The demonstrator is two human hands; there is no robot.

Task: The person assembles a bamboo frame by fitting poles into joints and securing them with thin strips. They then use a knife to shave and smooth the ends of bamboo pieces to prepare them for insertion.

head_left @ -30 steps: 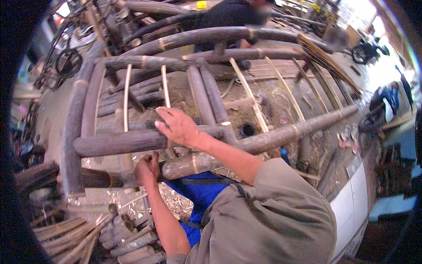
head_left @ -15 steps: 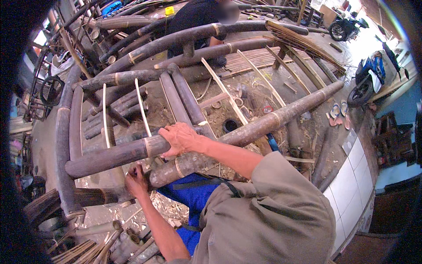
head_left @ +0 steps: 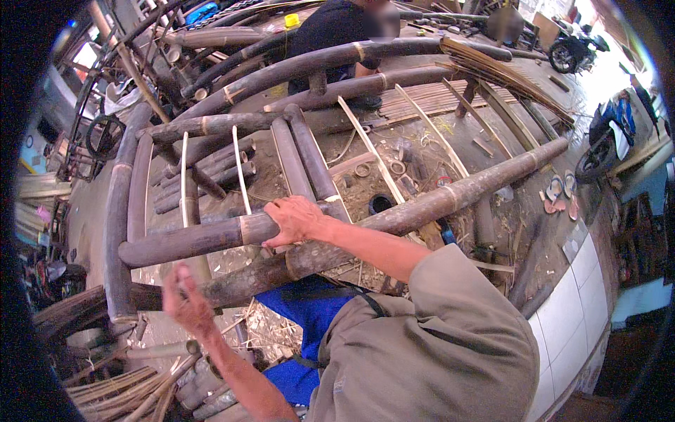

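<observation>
A large frame of thick dark bamboo poles lies in front of me, with thin pale slats across it. My right hand [head_left: 292,219] rests over the near rail, a dark bamboo pole [head_left: 186,245], its fingers curled round the top. Just below that rail runs a longer mottled bamboo pole [head_left: 422,205], slanting up to the right. My left hand [head_left: 188,302] is raised in front of the frame's near left part, close to a lower dark pole. Motion smears its fingers, and nothing shows clearly in them.
Another person in a dark top [head_left: 325,42] is behind the frame's curved poles. Split bamboo strips [head_left: 503,77] lie across its far right corner. Cut bamboo [head_left: 116,394] is piled at lower left. Sandals [head_left: 560,191] and a parked motorbike [head_left: 608,141] are at right.
My left hand has moved left, away from the lower bamboo pole's end by the frame. My right hand stays on the near rail. The whole view has shifted slightly.
</observation>
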